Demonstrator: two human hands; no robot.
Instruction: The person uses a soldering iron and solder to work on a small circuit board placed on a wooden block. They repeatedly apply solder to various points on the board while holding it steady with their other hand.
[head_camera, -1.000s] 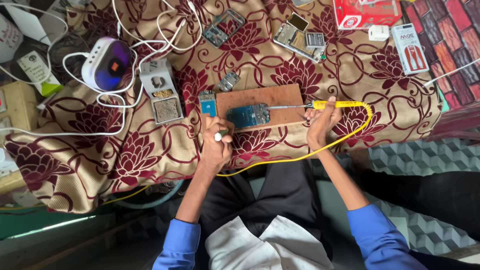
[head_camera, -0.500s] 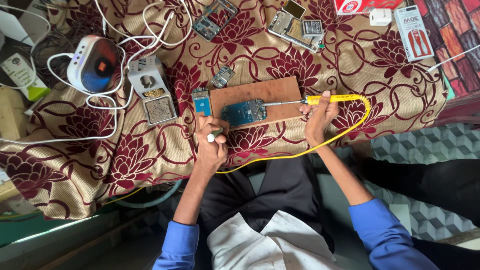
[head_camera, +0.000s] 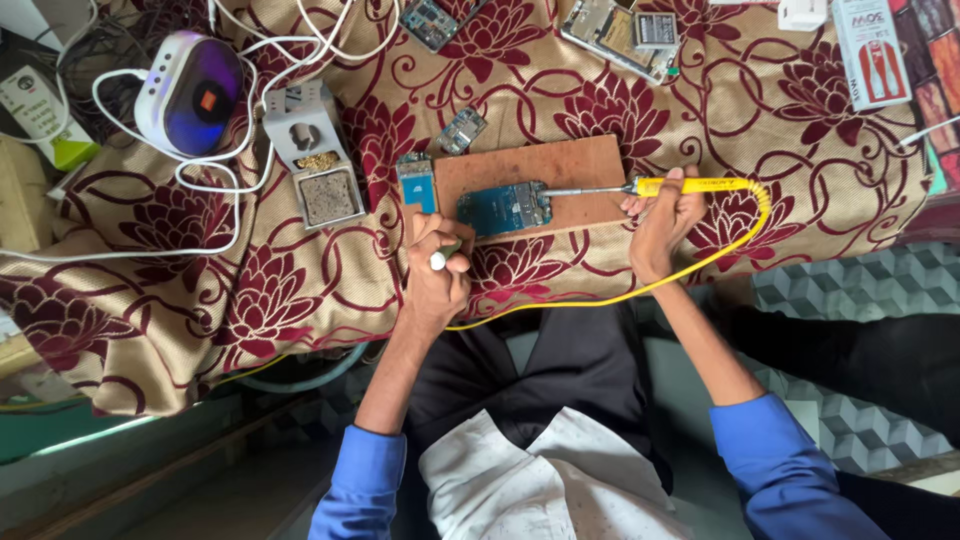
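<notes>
A yellow soldering iron (head_camera: 690, 186) is gripped in the right hand (head_camera: 660, 222), its tip laid on the blue circuit board (head_camera: 505, 208) at the wooden block's (head_camera: 560, 165) front edge. A small white object (head_camera: 438, 261) is pinched in the closed left hand (head_camera: 437, 280), just beside the board.

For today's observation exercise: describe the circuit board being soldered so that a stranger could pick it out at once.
Start at the brown wooden board on the floral cloth. The blue circuit board lies on its near edge, between the left hand and right hand. Alone among the scattered boards, it meets the yellow-handled soldering iron tip.
</notes>
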